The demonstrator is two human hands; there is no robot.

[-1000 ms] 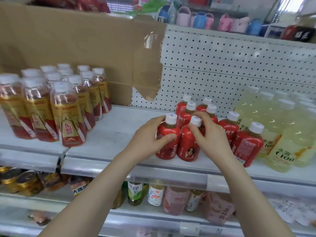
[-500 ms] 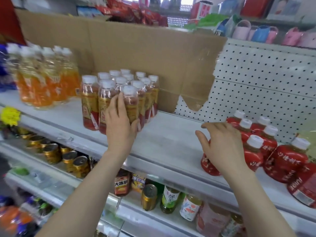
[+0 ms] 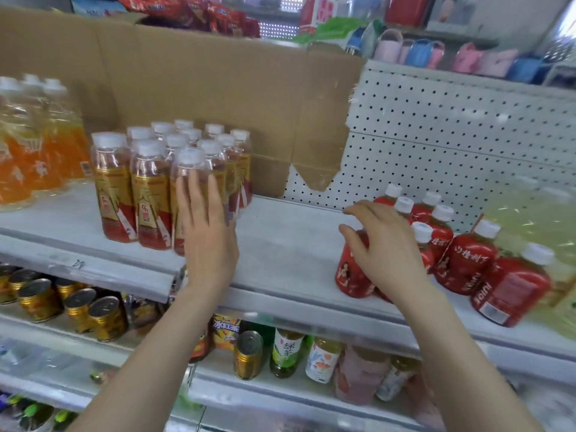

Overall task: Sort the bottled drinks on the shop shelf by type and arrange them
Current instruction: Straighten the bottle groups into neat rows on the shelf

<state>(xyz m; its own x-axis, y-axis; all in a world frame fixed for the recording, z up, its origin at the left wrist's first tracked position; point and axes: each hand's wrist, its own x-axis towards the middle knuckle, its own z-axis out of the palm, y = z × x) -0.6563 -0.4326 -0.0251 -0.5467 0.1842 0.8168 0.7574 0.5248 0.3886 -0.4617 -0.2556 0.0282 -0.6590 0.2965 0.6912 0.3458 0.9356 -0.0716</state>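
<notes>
Several gold-and-red labelled bottles [image 3: 149, 194] with white caps stand in a tight block on the grey shelf [image 3: 286, 244]. My left hand [image 3: 207, 232] lies flat, fingers apart, against the front-right bottle of that block. To the right, several small red bottles [image 3: 464, 260] with white caps stand in a cluster. My right hand [image 3: 383, 244] hovers with spread fingers over the front-left red bottle [image 3: 350, 275], partly hiding it; I cannot tell whether it touches. Neither hand grips anything.
Orange drink bottles [image 3: 28, 157] stand at the far left, pale yellow bottles [image 3: 536, 219] at the far right. Cardboard [image 3: 218, 98] and pegboard [image 3: 452, 145] back the shelf. Bare shelf lies between the two groups. Gold cans [image 3: 78, 310] and mixed bottles [image 3: 286, 353] fill the lower shelf.
My left hand left the red bottles and moved left onto the gold-and-red block. My right hand let go of its red bottle and opened above it. The view swung left.
</notes>
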